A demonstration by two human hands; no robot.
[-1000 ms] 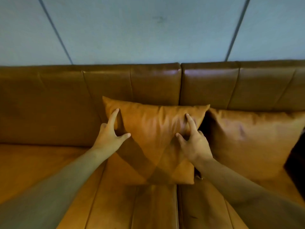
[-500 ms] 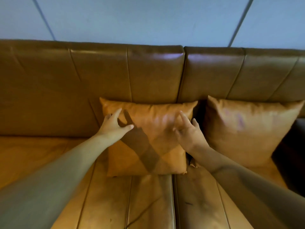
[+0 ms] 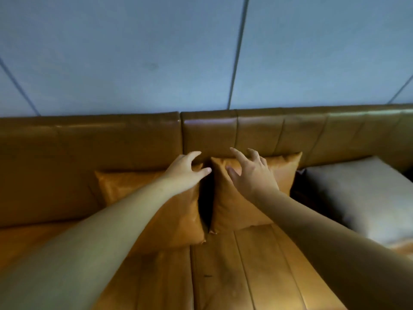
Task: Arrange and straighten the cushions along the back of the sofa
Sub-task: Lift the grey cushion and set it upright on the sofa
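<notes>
Two tan leather cushions lean upright against the sofa back (image 3: 134, 139). The left cushion (image 3: 138, 198) and the right cushion (image 3: 237, 211) stand side by side with a narrow dark gap between them. My left hand (image 3: 185, 171) hovers over the top right corner of the left cushion, fingers spread. My right hand (image 3: 250, 173) is over the upper part of the right cushion, fingers apart, holding nothing. Whether either hand touches the leather is unclear.
A pale grey cushion (image 3: 362, 198) lies at the right end of the sofa, beyond a dark gap. The tan seat (image 3: 245, 269) stretches toward me. A blue-grey panelled wall (image 3: 156, 52) rises behind the backrest.
The view and both hands have shifted right. The hands left the front of the left cushion and now sit at the gap between the two tan cushions. The grey cushion has come into view.
</notes>
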